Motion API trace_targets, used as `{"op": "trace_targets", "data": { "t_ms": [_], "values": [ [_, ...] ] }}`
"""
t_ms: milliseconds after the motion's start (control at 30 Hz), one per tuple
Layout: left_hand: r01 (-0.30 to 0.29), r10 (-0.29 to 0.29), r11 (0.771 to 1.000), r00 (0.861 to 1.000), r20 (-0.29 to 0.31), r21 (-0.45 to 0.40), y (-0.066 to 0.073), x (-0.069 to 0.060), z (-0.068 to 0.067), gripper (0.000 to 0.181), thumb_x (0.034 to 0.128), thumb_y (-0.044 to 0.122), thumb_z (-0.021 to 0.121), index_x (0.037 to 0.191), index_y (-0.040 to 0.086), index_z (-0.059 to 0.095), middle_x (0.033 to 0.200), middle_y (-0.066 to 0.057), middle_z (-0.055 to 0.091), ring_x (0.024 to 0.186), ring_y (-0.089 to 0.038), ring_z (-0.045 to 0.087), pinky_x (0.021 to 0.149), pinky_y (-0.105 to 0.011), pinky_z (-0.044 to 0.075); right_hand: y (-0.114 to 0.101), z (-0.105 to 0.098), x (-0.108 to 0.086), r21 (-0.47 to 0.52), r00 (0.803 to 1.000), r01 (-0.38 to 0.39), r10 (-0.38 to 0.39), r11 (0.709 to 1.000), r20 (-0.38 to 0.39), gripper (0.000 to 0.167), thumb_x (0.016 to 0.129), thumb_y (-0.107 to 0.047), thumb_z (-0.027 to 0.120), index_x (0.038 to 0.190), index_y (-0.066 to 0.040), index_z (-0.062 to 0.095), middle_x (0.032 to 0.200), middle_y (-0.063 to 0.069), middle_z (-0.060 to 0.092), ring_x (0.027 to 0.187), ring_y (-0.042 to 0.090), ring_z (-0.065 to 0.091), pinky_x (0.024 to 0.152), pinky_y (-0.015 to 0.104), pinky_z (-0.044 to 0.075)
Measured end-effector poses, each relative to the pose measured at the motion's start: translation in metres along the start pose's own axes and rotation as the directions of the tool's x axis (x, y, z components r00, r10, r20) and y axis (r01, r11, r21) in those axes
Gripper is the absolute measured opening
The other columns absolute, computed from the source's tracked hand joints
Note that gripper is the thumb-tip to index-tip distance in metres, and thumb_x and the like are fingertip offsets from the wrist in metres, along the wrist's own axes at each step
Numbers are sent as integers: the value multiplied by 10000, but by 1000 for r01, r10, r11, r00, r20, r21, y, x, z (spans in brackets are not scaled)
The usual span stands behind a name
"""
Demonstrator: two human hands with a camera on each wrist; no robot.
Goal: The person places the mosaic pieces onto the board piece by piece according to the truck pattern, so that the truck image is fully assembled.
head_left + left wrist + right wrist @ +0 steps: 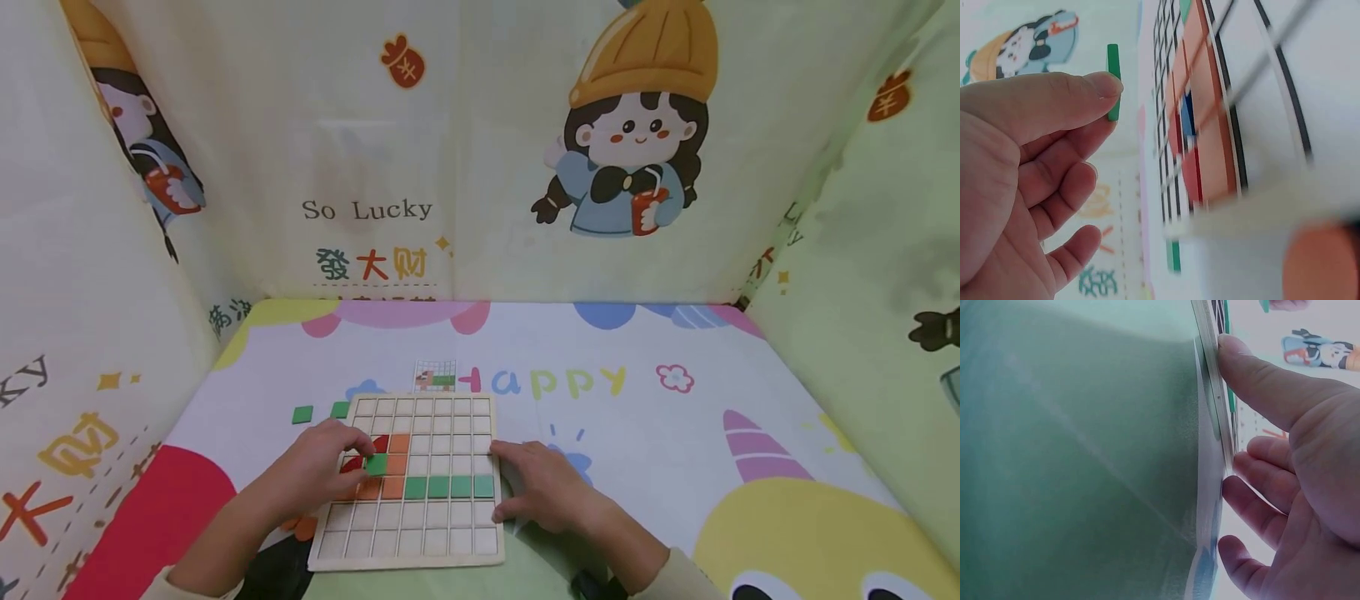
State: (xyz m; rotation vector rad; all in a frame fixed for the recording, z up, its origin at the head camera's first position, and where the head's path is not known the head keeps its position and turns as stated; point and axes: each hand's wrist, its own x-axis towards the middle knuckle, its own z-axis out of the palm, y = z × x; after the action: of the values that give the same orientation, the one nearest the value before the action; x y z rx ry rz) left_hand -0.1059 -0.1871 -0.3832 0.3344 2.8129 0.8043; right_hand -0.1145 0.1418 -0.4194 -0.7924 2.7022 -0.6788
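My left hand pinches a green square tile between thumb and forefinger, above the left part of a wooden grid board. In the left wrist view the tile stands clear of the board's surface. Orange tiles, red pieces and a blue piece lie in cells at the board's left side, partly hidden by the hand. A row of green tiles runs from the orange ones to the right edge. There my right hand touches the rim with thumb and fingertips, fingers loosely extended.
Two loose green tiles lie beyond the left hand. Orange pieces sit left of the board, beside a dark object. A small picture card lies behind the board. Printed cloth walls enclose the table.
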Motion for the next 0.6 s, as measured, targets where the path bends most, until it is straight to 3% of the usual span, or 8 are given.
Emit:
{"op": "trace_targets", "data": {
  "t_ms": [133, 200, 300, 600],
  "values": [
    [-92, 92, 996, 996, 15, -10, 11, 7, 7, 193, 808, 130, 825, 935, 202, 699, 935, 84, 599, 934, -170, 525, 768, -331, 521, 0, 0, 0, -5, 1000, 8, -8, 1000, -2, 793, 768, -396, 856, 1421, -98, 519, 1374, 59, 591, 1219, 298, 539, 999, 522, 417],
    [-155, 155, 988, 988, 11, -3, 14, 10, 11, 163, 829, 109, 791, 926, 199, 695, 926, 94, 602, 911, -165, 520, 767, -351, 503, 0, 1, 0, -6, 1000, 9, -9, 1000, -2, 798, 768, -397, 856, 1425, -95, 519, 1379, 57, 587, 1220, 294, 539, 1002, 514, 419],
    [-205, 205, 979, 979, 14, 4, 21, 15, 19, 155, 829, 109, 780, 923, 197, 694, 912, 99, 585, 882, -155, 495, 754, -354, 480, 0, 1, 0, -8, 1000, 6, -6, 1000, -6, 795, 764, -397, 857, 1421, -101, 521, 1376, 52, 588, 1210, 287, 543, 1002, 505, 422],
    [-260, 260, 965, 965, 16, 20, 42, 32, 39, 135, 824, 147, 788, 931, 183, 715, 893, 119, 597, 868, -139, 506, 769, -354, 469, -1, 1, -1, -5, 1000, -5, 5, 1000, -11, 804, 757, -403, 861, 1425, -114, 520, 1370, 48, 591, 1221, 288, 537, 1009, 520, 411]
  ]
}}
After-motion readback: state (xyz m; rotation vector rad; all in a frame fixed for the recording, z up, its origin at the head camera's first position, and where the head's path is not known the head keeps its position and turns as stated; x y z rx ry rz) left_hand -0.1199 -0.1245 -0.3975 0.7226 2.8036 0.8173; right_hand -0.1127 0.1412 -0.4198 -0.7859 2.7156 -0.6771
